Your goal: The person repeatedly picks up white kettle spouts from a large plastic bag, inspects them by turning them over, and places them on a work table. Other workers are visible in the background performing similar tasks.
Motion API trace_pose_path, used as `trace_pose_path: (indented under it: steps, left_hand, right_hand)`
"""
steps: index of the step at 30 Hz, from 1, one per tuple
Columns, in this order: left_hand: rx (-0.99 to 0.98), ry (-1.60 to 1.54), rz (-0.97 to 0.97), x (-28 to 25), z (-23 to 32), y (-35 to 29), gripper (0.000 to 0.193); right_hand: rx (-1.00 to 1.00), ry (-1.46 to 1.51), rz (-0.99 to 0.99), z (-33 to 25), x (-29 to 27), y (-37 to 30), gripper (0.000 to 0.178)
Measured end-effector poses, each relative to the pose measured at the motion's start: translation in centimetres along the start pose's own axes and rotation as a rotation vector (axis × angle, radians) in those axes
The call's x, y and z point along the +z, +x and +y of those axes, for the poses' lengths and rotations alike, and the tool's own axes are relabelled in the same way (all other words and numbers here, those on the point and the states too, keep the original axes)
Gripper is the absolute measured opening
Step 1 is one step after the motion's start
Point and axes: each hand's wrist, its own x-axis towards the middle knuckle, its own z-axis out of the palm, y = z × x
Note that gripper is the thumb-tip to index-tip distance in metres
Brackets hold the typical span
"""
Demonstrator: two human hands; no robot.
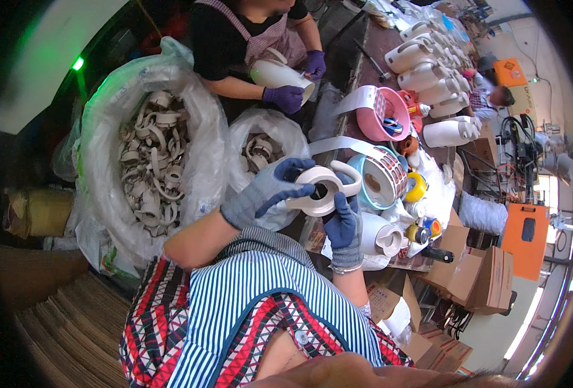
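Note:
Between my two hands is a white plastic jug top [317, 206], a ring with a loop handle and a spout, its dark opening facing up. My left hand [265, 192], in a blue-grey glove, pinches the spout side. Gloved the same way, my right hand [343, 234] grips the handle side from below, its fingers partly hidden by the part. Just right of that hand a white jug [378, 234] lies on its side at the table's edge.
A large clear bag [96, 161] of white jug tops stands at left, beside a smaller bag [240, 132]. Across from me, a co-worker in purple gloves holds a white jug [277, 75]. The table carries a pink basin [369, 126], a label roll [380, 181], a yellow tape roll [416, 187] and several jugs [422, 81].

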Motion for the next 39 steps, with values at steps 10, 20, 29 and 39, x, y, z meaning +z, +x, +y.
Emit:
trace_pose_path:
  steps: [10,20,29,39]
  left_hand:
    - [-0.464,-0.056,0.018,-3.8,0.0,4.4,0.054]
    - [0.281,0.693,0.165,-9.2,-12.5,2.5,0.040]
    - [-0.220,0.901,1.274,-21.1,-17.2,-18.4,0.048]
    - [-0.647,1.364,1.363,-30.3,-12.7,-23.9,0.041]
  right_hand:
    - [0.487,0.395,-0.006,3.2,-4.6,3.1,0.052]
    - [0.301,-0.455,-0.001,7.6,-5.7,8.3,0.045]
    - [0.173,-1.734,-0.458,25.5,-12.9,17.7,0.051]
    - [0.317,-1.719,-0.421,27.8,-12.7,19.3,0.059]
